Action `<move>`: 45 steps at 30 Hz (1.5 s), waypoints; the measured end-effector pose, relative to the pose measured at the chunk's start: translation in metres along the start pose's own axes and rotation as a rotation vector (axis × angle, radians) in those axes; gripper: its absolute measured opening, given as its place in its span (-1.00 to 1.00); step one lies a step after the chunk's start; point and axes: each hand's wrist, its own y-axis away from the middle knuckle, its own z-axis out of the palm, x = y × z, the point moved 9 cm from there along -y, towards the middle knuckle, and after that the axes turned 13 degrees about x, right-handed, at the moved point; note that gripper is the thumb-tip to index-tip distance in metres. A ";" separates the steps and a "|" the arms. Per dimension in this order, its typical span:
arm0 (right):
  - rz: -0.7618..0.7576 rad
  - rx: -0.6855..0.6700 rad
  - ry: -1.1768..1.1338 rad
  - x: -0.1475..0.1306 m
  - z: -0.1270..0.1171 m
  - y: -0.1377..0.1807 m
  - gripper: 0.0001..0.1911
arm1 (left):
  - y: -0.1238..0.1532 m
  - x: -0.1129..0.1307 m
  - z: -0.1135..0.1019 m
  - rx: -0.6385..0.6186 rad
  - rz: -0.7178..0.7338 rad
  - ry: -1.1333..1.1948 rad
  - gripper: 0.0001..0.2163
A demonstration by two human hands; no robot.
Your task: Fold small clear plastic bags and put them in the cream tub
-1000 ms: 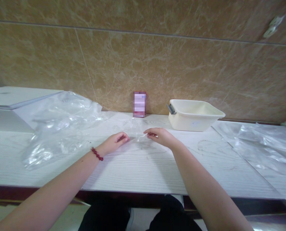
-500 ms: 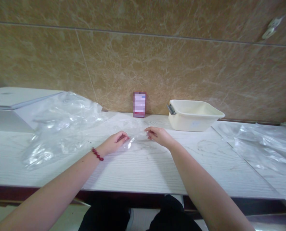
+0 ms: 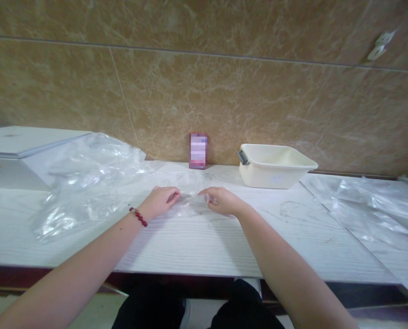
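A small clear plastic bag [image 3: 190,204] lies on the white wood-grain table [image 3: 197,242] between my two hands. My left hand [image 3: 161,201], with a red bead bracelet on the wrist, pinches the bag's left edge. My right hand [image 3: 221,201] pinches its right edge. Both hands rest low on the tabletop, close together, fingertips a short gap apart. The bag is see-through and hard to outline.
A heap of clear plastic bags [image 3: 87,178] lies at the left. A cream plastic tub [image 3: 276,165] stands at the back right by the tiled wall, a small pink box [image 3: 198,150] left of it. More clear plastic [image 3: 372,205] covers the right end.
My hands have drawn closer together, the right one moving left, and the small bag has bunched up between them.
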 end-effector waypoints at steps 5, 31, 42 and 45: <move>0.002 -0.080 0.033 -0.006 -0.001 0.005 -0.57 | -0.023 0.031 0.022 -0.173 0.235 -0.045 -0.71; 0.215 -0.486 -0.284 -0.007 0.008 0.030 -0.56 | 0.004 0.042 0.034 -0.462 0.182 0.159 -0.54; 0.683 -0.065 0.444 0.100 -0.042 0.035 -0.68 | 0.008 0.069 0.058 -0.311 0.305 -0.094 -0.31; 0.747 -0.094 0.460 0.110 -0.034 0.040 -0.62 | 0.012 0.075 0.065 -0.299 0.324 -0.111 -0.27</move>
